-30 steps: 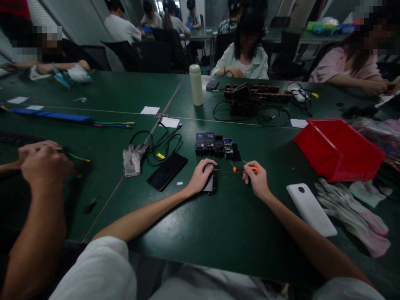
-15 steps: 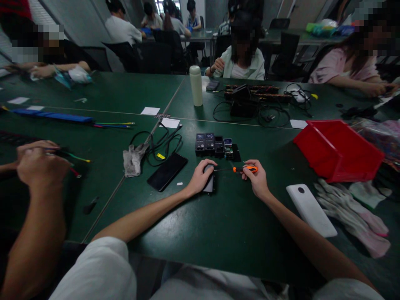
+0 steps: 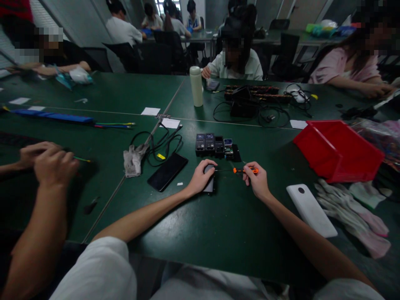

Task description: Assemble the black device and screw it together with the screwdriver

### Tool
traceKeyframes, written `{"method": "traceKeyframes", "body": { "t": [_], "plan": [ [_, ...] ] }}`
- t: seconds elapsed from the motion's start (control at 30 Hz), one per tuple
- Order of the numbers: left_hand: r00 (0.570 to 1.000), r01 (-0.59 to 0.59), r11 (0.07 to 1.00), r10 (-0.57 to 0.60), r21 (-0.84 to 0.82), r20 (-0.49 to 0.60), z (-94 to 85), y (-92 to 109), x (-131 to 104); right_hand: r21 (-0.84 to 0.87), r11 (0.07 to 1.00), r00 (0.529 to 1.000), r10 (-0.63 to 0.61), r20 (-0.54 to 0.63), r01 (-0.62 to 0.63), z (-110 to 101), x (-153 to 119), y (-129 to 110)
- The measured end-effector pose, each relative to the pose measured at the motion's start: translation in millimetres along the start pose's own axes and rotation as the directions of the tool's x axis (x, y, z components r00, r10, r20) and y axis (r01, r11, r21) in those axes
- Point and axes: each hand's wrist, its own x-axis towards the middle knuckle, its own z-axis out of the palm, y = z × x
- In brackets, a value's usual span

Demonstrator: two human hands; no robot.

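Note:
A small grey device (image 3: 208, 184) lies on the green table, and my left hand (image 3: 201, 177) is closed on its upper part. In my right hand (image 3: 255, 179) is an orange-handled screwdriver (image 3: 239, 170), its shaft pointing left so the tip meets the device's right edge beside my left fingers. Just beyond my hands stands a row of small black modules (image 3: 205, 143), with a green circuit board (image 3: 229, 151) at its right end. The exact contact point at the screwdriver tip is too small to make out.
A black phone (image 3: 167, 171), a glove (image 3: 133, 160) and black cables (image 3: 165, 143) lie left. To the right are a white power bank (image 3: 311, 210), a red bin (image 3: 337, 150) and gloves (image 3: 353, 216). A bottle (image 3: 196, 86) stands ahead; another person's hands (image 3: 51, 162) work at left.
My hands have barely moved; the right fingers shifted slightly on the screwdriver. The neighbour's hands at left moved right, and the person across leaned down and reached toward the bottle.

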Motion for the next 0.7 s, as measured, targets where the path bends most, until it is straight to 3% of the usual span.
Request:
{"method": "traceKeyframes", "body": {
  "t": [0.4,0.7],
  "plan": [
    [0.999,0.03,1.0,-0.03,-0.002,0.012,0.2,2.2,-0.1,0.078,0.997,1.0,-0.005,-0.002,0.005,0.9,-0.2,-2.7],
    [1.0,0.002,1.0,-0.002,0.005,-0.004,0.2,1.5,0.2,0.021,1.0,1.0,0.004,0.006,-0.004,-0.1,-0.8,-3.4]
  ]
}}
